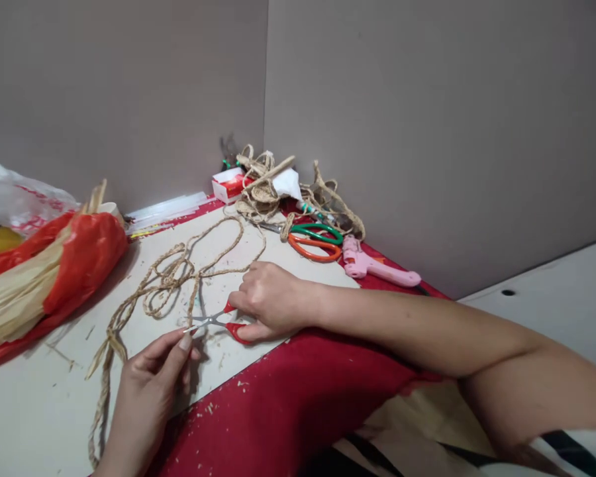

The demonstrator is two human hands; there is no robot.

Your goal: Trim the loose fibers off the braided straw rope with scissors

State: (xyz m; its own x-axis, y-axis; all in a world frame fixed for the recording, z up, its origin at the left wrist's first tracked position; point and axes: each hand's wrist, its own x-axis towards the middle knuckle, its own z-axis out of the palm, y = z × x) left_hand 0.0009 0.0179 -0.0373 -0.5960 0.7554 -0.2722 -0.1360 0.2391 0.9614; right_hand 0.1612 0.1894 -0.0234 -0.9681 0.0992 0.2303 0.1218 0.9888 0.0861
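My right hand (271, 298) grips small scissors (212, 320) by their red handles, with the blades spread around a thin braided straw cord (190, 311). Close to the blade tips, my left hand (159, 371) pinches the end of that cord between thumb and forefinger; the very tip is hidden by the fingers. From there the cord runs up into loose loops (171, 271) on the pale board. A thicker braid (99, 424) lies along the left forearm.
A red plastic bag (97, 252) with dry straw strips (24, 291) lies left. Toward the corner are a tangle of cords (263, 192), a red and white box (227, 185), larger scissors with green and orange handles (315, 250), and a pink glue gun (377, 265). Grey walls stand behind.
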